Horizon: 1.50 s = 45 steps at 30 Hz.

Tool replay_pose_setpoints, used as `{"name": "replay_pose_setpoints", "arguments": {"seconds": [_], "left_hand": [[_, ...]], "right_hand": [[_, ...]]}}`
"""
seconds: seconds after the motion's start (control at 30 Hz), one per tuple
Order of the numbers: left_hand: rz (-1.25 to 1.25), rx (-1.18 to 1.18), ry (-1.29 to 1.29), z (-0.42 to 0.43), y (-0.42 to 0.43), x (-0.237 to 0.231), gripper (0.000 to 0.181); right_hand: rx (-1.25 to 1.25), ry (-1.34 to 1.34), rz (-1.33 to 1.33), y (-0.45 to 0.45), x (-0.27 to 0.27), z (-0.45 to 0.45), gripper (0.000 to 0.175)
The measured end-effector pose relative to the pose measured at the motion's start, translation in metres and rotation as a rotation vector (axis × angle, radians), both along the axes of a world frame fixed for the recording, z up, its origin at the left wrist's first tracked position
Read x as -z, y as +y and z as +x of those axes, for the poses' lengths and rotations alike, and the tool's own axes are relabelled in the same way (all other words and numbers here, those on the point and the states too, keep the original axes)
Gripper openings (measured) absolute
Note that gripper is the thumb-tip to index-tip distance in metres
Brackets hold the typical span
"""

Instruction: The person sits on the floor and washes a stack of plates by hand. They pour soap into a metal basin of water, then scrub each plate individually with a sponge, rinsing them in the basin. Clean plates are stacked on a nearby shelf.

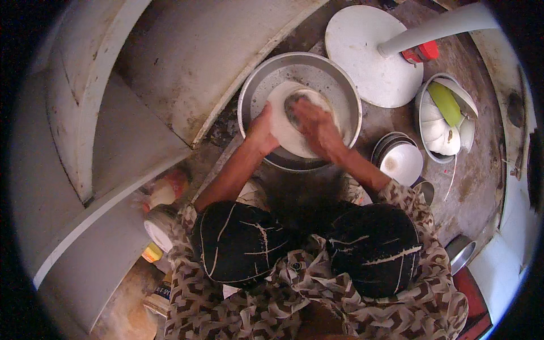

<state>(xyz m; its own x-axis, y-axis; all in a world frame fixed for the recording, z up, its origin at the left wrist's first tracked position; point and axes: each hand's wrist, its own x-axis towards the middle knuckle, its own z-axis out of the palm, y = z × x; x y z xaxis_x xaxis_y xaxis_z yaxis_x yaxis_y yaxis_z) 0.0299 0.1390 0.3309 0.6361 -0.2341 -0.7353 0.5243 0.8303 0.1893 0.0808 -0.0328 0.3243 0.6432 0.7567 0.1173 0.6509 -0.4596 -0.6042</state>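
Before me stands a wide metal basin (359,114) with water or suds on its bottom. Inside it is a tilted, pale round dish (278,106) with a raised ring and a dark oval middle. At the dish's left rim, my left hand (261,131) grips it, thumb side up. My right hand (316,125) lies over the middle and right of the dish, its fingers blurred across the dark oval. Whether a scrubber is under those fingers cannot be seen. My knees, in black trousers, are just below the basin.
A white disc (361,55) with a white post stands beyond the basin, near a red-lidded jar (420,52). To the right are a metal bowl (418,110) of white dishes with a green piece and stacked bowls (401,163). Beige panels (204,55) border the left.
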Motion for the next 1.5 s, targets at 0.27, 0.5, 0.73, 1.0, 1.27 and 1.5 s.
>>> {"name": "replay_pose_setpoints", "arguments": {"seconds": [0.27, 0.5, 0.73, 1.0, 1.27, 1.5], "left_hand": [[0.010, -0.003, -0.093, 0.007, -0.014, 0.004, 0.058], [0.126, -0.060, 0.020, -0.011, 0.020, 0.024, 0.061], [-0.035, -0.060, -0.075, 0.000, 0.004, 0.018, 0.058], [0.108, -0.077, 0.018, -0.013, 0.026, 0.024, 0.053], [0.056, -0.033, -0.060, -0.006, 0.008, 0.027, 0.048], [0.219, -0.026, -0.009, -0.023, 0.032, 0.010, 0.040]], "right_hand": [[0.044, 0.164, 0.059, -0.034, 0.048, 0.045, 0.067], [-0.290, -0.077, -0.023, 0.004, 0.013, -0.010, 0.058], [0.185, 0.663, 0.551, -0.001, 0.006, 0.032, 0.069], [-0.271, -0.089, -0.124, -0.019, 0.001, 0.011, 0.051], [-0.024, 0.204, 0.249, 0.005, 0.011, 0.036, 0.052], [-0.268, 0.187, 0.075, -0.018, 0.001, 0.014, 0.041]]}}
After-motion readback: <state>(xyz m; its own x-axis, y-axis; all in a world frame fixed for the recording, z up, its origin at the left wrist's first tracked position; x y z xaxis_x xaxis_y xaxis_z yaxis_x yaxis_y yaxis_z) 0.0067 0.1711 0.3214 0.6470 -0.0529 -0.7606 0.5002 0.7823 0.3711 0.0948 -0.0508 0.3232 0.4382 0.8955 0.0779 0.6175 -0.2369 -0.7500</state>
